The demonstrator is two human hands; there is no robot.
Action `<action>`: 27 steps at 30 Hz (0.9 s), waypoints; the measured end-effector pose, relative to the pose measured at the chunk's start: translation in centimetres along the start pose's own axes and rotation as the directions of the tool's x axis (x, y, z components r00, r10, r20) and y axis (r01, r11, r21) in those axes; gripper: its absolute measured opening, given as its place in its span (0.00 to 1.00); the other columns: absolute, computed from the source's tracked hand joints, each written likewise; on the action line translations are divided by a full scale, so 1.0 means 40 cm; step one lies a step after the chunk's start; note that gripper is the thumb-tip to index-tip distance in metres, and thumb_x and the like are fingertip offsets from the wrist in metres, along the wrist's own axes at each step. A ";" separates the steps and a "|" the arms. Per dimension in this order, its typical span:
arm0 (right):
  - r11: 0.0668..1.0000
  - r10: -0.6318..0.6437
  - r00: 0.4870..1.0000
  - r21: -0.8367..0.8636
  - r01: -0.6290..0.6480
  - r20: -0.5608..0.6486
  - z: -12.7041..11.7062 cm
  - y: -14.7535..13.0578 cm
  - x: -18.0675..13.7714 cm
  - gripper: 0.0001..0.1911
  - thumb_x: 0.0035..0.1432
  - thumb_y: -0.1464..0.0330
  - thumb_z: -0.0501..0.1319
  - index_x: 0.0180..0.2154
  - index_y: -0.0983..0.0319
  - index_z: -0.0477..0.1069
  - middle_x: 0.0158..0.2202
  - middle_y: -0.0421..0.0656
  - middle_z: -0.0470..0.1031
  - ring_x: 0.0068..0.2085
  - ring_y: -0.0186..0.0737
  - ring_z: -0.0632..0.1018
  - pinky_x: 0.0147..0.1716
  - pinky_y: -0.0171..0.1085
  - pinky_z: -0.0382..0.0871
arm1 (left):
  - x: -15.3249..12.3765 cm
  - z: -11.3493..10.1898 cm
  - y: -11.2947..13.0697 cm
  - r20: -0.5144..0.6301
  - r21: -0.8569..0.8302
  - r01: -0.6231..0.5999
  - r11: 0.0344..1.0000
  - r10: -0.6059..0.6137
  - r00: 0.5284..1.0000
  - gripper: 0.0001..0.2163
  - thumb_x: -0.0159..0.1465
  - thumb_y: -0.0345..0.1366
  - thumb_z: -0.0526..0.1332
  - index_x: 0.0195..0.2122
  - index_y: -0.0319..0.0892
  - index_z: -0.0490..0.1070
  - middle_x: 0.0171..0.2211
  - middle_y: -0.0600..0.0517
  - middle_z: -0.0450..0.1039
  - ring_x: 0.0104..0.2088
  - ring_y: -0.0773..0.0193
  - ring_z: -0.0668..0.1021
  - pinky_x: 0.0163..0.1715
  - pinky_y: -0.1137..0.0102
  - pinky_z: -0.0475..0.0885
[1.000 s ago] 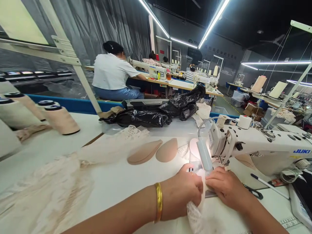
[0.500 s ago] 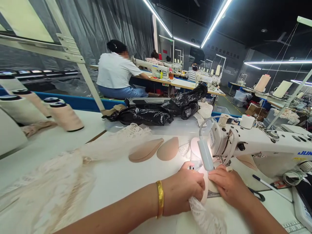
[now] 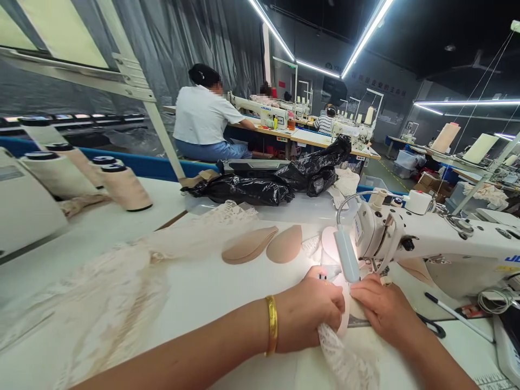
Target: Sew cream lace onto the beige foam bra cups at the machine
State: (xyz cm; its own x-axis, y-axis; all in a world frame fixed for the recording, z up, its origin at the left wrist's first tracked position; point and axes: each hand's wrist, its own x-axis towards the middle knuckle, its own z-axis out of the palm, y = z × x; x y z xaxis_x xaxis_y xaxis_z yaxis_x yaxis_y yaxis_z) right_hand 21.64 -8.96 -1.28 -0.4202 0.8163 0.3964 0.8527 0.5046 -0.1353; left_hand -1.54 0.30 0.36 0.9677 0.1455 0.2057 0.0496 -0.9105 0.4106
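My left hand (image 3: 311,314), with a gold bangle at its wrist, is closed on white lace fabric (image 3: 339,349) that hangs below its fingers. A small dark object shows by its thumb, too small to name. Under both hands lies a pale pink cup pad (image 3: 345,317), lit by the lamp (image 3: 348,254) of a white sewing machine (image 3: 439,233). My right hand (image 3: 384,306) has its fingers together, holding the pad's right edge close to the needle area. The needle itself is hidden behind the lamp. Another pale pink pad (image 3: 331,242) lies just beyond.
Tan cup pads (image 3: 284,245) and a spread of lace (image 3: 138,287) lie on the left. Black plastic bags (image 3: 247,189) sit behind. Thread cones (image 3: 127,187) stand at far left, a pen (image 3: 459,317) and black-handled tool (image 3: 433,326) at right. A co-worker (image 3: 207,116) sits beyond.
The whole view has shifted slightly, so things appear a little further right. Both hands keep their places on the lace and pad, with hardly any visible movement.
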 end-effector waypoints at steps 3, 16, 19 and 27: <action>1.000 0.005 1.000 -0.019 -0.005 0.002 0.003 0.005 -0.002 0.18 0.65 0.79 0.52 0.46 0.55 0.75 0.44 0.43 0.81 0.45 0.43 0.78 0.37 0.37 0.71 | 0.003 -0.012 0.002 -0.004 0.054 0.020 0.998 -0.020 1.000 0.07 0.55 0.26 0.67 0.26 0.46 0.79 0.42 0.55 0.81 0.37 0.61 0.80 0.58 0.56 0.59; 0.994 -0.043 0.999 0.101 0.046 -0.031 -0.014 -0.003 0.004 0.18 0.65 0.80 0.52 0.49 0.57 0.73 0.43 0.44 0.81 0.43 0.44 0.77 0.41 0.40 0.71 | 0.019 -0.031 -0.016 -0.093 0.191 0.016 0.981 0.002 0.996 0.09 0.54 0.22 0.65 0.25 0.44 0.73 0.38 0.60 0.81 0.36 0.63 0.79 0.50 0.62 0.60; 0.972 -0.125 0.992 0.201 0.119 0.016 -0.035 -0.026 0.010 0.17 0.65 0.80 0.53 0.48 0.56 0.73 0.43 0.41 0.81 0.42 0.42 0.75 0.40 0.40 0.69 | 0.016 -0.029 -0.011 -0.087 0.285 -0.048 0.957 0.076 0.993 0.11 0.51 0.18 0.62 0.24 0.43 0.70 0.30 0.59 0.79 0.30 0.64 0.76 0.47 0.62 0.60; 0.951 -0.208 0.976 0.246 0.188 0.057 -0.049 -0.053 0.013 0.14 0.60 0.82 0.53 0.39 0.58 0.68 0.42 0.40 0.81 0.41 0.43 0.75 0.41 0.42 0.67 | 0.024 -0.021 -0.019 -0.112 0.416 -0.106 0.903 0.166 0.980 0.12 0.44 0.17 0.58 0.20 0.41 0.58 0.20 0.59 0.70 0.23 0.65 0.70 0.42 0.61 0.62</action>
State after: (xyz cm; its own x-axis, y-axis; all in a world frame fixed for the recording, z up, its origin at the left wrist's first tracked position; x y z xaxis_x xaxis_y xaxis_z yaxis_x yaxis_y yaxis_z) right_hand 20.22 -10.17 0.97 -0.6055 0.7080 0.3634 0.6553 0.7027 -0.2772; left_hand -0.87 1.46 0.98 0.9288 0.0347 0.3690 0.0455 -0.9988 -0.0205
